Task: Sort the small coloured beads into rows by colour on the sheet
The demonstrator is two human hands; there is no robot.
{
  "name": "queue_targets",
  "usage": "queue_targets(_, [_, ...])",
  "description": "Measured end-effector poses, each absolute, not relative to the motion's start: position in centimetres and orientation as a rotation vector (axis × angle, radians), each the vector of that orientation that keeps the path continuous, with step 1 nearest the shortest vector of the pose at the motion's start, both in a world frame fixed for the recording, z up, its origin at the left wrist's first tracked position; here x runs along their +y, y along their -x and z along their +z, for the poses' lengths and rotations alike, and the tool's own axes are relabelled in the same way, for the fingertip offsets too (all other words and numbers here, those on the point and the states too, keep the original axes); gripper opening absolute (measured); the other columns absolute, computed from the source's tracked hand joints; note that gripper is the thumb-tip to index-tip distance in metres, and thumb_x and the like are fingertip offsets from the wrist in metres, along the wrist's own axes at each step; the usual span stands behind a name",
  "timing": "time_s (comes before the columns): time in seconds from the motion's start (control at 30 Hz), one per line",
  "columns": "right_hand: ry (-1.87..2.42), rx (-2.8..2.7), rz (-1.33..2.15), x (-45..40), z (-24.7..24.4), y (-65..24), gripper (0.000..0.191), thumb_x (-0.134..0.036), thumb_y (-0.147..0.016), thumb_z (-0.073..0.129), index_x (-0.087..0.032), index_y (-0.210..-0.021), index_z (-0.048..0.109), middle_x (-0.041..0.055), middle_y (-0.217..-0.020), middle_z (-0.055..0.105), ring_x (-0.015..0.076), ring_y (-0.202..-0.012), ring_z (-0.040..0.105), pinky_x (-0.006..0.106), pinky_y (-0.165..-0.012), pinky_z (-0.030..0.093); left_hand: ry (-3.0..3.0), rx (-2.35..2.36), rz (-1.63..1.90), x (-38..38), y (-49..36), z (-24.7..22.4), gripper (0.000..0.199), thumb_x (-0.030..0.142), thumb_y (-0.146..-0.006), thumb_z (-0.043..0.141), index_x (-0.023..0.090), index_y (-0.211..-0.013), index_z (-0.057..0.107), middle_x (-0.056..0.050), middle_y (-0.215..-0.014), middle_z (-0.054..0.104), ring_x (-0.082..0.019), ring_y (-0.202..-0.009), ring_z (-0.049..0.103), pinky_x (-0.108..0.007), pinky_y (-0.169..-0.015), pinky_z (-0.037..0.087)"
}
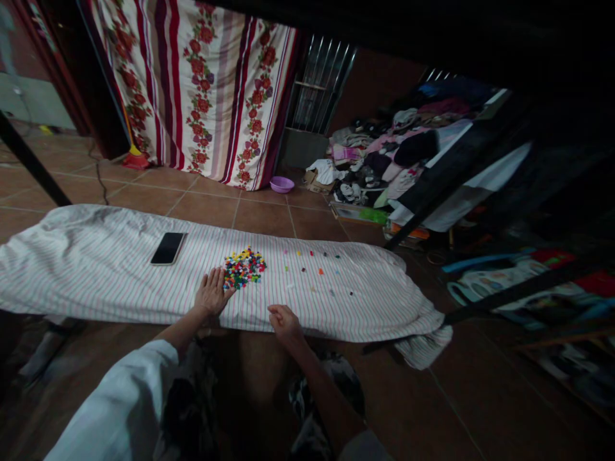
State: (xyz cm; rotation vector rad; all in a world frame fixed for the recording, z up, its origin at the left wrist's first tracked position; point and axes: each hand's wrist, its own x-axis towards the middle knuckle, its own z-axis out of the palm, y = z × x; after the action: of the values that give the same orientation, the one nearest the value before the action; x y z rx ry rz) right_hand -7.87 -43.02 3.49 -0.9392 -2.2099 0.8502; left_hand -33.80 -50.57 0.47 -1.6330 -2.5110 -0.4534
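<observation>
White-sleeved left hand (212, 292) lies beside coloured plastic pieces (244, 267), purple basin (282, 184) beyond.

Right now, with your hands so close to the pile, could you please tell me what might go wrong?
The left hand lies beside the pile of small coloured pieces, so a slip could spread them among the loose pieces. The soft, rumpled sheet may let pieces shift or roll off its edge near the right hand. The phone lies near the left hand and might get knocked.
</observation>
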Motion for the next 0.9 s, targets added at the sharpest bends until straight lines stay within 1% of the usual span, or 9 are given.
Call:
queue_targets(0.1, [0.897,-2.262,0.888,-43.2,3.4,8.6,0.024,-0.016,-0.08,0.05,-0.021,-0.09,0.071,0.0051,-0.088,0.071,0.0176,-0.081,0.067,0.029,-0.077,0.054,1.663,-2.494,-0.474,-50.1,34.5,0.7,0.067,0.05,-0.093,0.03,0.01,-0.146,0.036,-0.017,-0.15,0.04,-0.03,-0.142,0.033,-0.049,-0.114,0.029])
queue_targets(0.2, [0.868,-2.327,0.927,-42.9,3.2,9.2,0.022,-0.016,-0.081,0.051,-0.021,-0.089,0.071,0.004,-0.087,0.072,0.0168,-0.081,0.067,0.028,-0.076,0.053,1.658,-2.483,-0.5,-49.9,34.8,0.9,0.062,0.044,-0.094,0.03,0.011,-0.145,0.039,-0.016,-0.149,0.042,-0.03,-0.141,0.035,-0.049,-0.114,0.03])
queue_targets(0.3, [0.852,-2.364,0.932,-42.5,3.1,10.1,0.023,-0.016,-0.083,0.05,-0.021,-0.091,0.071,0.0043,-0.09,0.072,0.0172,-0.085,0.066,0.028,-0.078,0.052,1.641,-2.476,-0.521,-50.0,34.6,1.2,0.058,0.039,-0.095,0.027,0.011,-0.144,0.04,-0.015,-0.149,0.042,-0.028,-0.14,0.037,-0.048,-0.114,0.029])
queue_targets(0.4, [0.829,-2.369,0.916,-42.1,3.0,11.6,0.025,-0.015,-0.084,0.049,-0.021,-0.093,0.072,0.0046,-0.091,0.071,0.0176,-0.089,0.066,0.029,-0.082,0.051,1.626,-2.459,-0.55,-50.1,34.3,1.4,0.057,0.038,-0.095,0.027,0.01,-0.142,0.043,-0.015,-0.149,0.043,-0.028,-0.138,0.04,-0.048,-0.113,0.029])
queue_targets(0.53, [0.834,-2.348,0.884,-41.5,3.0,14.0,0.027,-0.014,-0.085,0.049,-0.021,-0.096,0.072,0.0052,-0.093,0.069,0.0174,-0.088,0.064,0.029,-0.083,0.051,1.574,-2.42,-0.63,-50.2,34.2,1.5,0.053,0.036,-0.095,0.027,0.009,-0.134,0.051,-0.017,-0.142,0.051,-0.028,-0.133,0.046,-0.045,-0.112,0.031])
queue_targets(0.6, [0.855,-2.342,0.87,-41.1,3.2,15.1,0.028,-0.013,-0.086,0.049,-0.022,-0.099,0.072,0.0054,-0.095,0.068,0.0171,-0.089,0.064,0.028,-0.084,0.051,1.564,-2.417,-0.639,-50.3,34.1,1.6,0.052,0.035,-0.095,0.028,0.007,-0.13,0.054,-0.018,-0.14,0.053,-0.027,-0.132,0.047,-0.044,-0.112,0.032])
queue_targets(0.8, [0.965,-2.418,0.818,-40.3,4.5,17.6,0.028,-0.012,-0.086,0.05,-0.023,-0.101,0.071,0.0047,-0.099,0.066,0.0162,-0.096,0.061,0.027,-0.091,0.047,1.577,-2.386,-0.65,-50.3,34.1,1.7,0.048,0.032,-0.094,0.03,0.009,-0.126,0.056,-0.018,-0.136,0.056,-0.028,-0.131,0.048,-0.046,-0.109,0.034])
queue_targets(0.9, [1.037,-2.442,0.816,-40.3,4.9,18.4,0.028,-0.014,-0.087,0.05,-0.023,-0.105,0.07,0.0049,-0.105,0.065,0.0156,-0.101,0.06,0.026,-0.094,0.045,1.577,-2.36,-0.653,-50.3,34.1,1.8,0.046,0.033,-0.094,0.031,0.01,-0.125,0.056,-0.017,-0.135,0.057,-0.029,-0.13,0.048,-0.046,-0.108,0.036])
